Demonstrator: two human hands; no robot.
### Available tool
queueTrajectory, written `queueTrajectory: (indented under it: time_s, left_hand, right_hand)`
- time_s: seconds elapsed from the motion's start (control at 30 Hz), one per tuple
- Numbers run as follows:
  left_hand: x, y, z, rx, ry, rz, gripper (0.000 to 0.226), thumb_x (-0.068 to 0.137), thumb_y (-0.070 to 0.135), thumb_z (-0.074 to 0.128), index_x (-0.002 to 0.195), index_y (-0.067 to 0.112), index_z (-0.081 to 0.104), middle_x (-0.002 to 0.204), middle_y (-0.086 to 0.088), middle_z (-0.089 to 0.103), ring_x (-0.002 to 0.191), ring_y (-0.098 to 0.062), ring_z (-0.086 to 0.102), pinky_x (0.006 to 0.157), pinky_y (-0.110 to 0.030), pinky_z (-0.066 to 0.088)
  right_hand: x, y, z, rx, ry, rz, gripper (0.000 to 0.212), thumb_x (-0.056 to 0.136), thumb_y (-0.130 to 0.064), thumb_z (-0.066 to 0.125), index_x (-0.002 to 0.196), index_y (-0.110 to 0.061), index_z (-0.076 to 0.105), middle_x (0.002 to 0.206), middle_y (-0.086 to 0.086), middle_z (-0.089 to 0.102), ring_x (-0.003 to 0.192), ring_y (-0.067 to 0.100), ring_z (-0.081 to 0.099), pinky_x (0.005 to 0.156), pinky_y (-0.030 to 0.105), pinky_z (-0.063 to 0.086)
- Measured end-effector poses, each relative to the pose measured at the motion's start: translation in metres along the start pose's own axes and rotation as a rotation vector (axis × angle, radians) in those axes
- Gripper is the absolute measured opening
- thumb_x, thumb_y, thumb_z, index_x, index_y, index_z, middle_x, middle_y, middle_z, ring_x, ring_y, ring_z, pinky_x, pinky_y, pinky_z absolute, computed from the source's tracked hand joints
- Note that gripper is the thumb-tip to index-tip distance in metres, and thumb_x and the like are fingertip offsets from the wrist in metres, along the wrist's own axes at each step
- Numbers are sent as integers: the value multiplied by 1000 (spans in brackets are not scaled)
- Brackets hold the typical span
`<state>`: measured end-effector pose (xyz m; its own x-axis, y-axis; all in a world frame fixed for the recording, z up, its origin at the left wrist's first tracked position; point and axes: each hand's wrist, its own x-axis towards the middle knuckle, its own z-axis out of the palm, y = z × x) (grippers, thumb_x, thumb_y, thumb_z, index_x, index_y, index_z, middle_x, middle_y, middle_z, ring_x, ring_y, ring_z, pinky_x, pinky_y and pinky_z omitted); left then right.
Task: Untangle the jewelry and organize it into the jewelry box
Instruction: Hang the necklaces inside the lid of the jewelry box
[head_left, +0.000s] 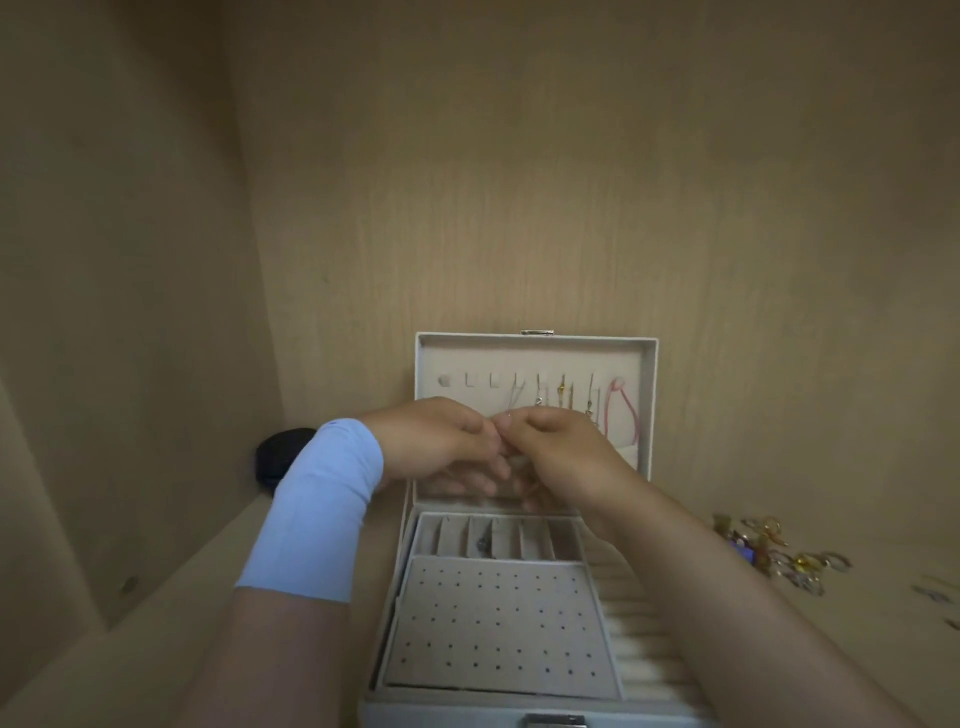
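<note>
A pale grey jewelry box (649, 415) stands open on a wooden shelf, its lid upright. Several chains and a pink cord (621, 410) hang from hooks inside the lid. A perforated earring pad (498, 629) and a row of small slots (498, 540) fill the base. My left hand (441, 441) and my right hand (561, 452) meet in front of the lid, fingertips pinching a thin, barely visible chain (511, 410) that runs up to a hook. A tangled heap of jewelry (769, 551) lies on the shelf to the right.
A dark round object (280, 457) sits in the shelf's back left corner. Wooden walls close in at the back and left. A few small pieces (935, 592) lie at the far right edge. A light blue sleeve (317, 514) covers my left forearm.
</note>
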<state>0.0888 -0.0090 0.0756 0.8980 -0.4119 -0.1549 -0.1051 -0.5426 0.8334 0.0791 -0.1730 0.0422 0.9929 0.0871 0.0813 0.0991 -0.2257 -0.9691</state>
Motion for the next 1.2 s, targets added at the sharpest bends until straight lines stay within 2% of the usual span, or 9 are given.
queueTrajectory:
  time_s: [0.17, 0.33, 0.43, 0.57, 0.67, 0.83, 0.93, 1.1, 1.2]
  left_hand:
    - [0, -2, -2, -42, 16, -8, 23, 97, 18, 57, 117, 9, 67, 102, -4, 75, 97, -17, 72, 88, -31, 57]
    - [14, 3, 17, 84, 128, 60, 19, 96, 20, 58, 109, 16, 71, 99, 1, 76, 80, -9, 71, 60, -21, 49]
    - [16, 6, 25, 58, 110, 47, 20, 96, 26, 59, 108, 14, 70, 72, -1, 72, 56, -2, 62, 49, -15, 40]
    - [11, 10, 26, 18, 49, 66, 19, 97, 23, 58, 102, 9, 70, 91, 1, 76, 60, -9, 58, 44, -9, 38]
    - [5, 11, 17, 59, 97, 52, 19, 98, 24, 57, 103, 11, 69, 94, 3, 77, 64, -10, 61, 51, -18, 39]
    - [-1, 19, 10, 72, 194, 97, 19, 97, 23, 56, 100, 14, 72, 91, 6, 77, 62, -8, 63, 56, -23, 38]
    - [-1, 22, 13, 112, 246, 127, 18, 95, 26, 60, 96, 17, 75, 93, 3, 76, 60, -3, 60, 56, -21, 38]
    - [-2, 22, 12, 100, 306, 160, 15, 92, 29, 64, 95, 23, 77, 93, -1, 75, 61, 0, 61, 59, -21, 42]
    - [1, 16, 8, 181, 326, 120, 16, 93, 29, 62, 102, 25, 74, 98, -4, 75, 73, -11, 67, 68, -24, 48]
  right_hand:
    - [6, -2, -10, -55, 96, -49, 13, 93, -22, 68, 90, -13, 77, 86, 8, 77, 58, 12, 60, 61, 31, 54]
    - [8, -8, -25, -284, 98, -163, 16, 90, -26, 67, 81, -21, 79, 79, -8, 76, 85, 5, 70, 92, 10, 47]
    - [15, -5, -30, -345, 146, -228, 16, 85, -36, 65, 74, -32, 76, 72, -15, 74, 86, 9, 70, 114, 49, 38]
    - [19, -2, -36, -297, 203, -231, 22, 89, -31, 68, 68, -25, 73, 54, -24, 63, 67, 4, 59, 93, 37, 51]
    - [17, -3, -40, -282, 179, -198, 21, 91, -30, 67, 74, -20, 75, 49, -21, 59, 59, 0, 52, 70, 25, 43]
    - [3, -6, -35, -586, -114, -86, 22, 89, -26, 60, 79, -12, 75, 70, -4, 67, 67, 10, 63, 67, 25, 51]
    - [-3, -5, -20, -412, -247, -53, 15, 86, -20, 65, 75, -10, 68, 61, 3, 57, 53, 16, 53, 52, 26, 45]
    - [0, -1, -23, -308, -158, -112, 24, 93, -20, 67, 79, -3, 75, 70, 8, 73, 49, 16, 53, 46, 20, 43]
    - [2, -4, -30, -323, -97, -147, 21, 92, -22, 68, 81, -7, 78, 80, 15, 75, 51, 18, 54, 48, 24, 43]
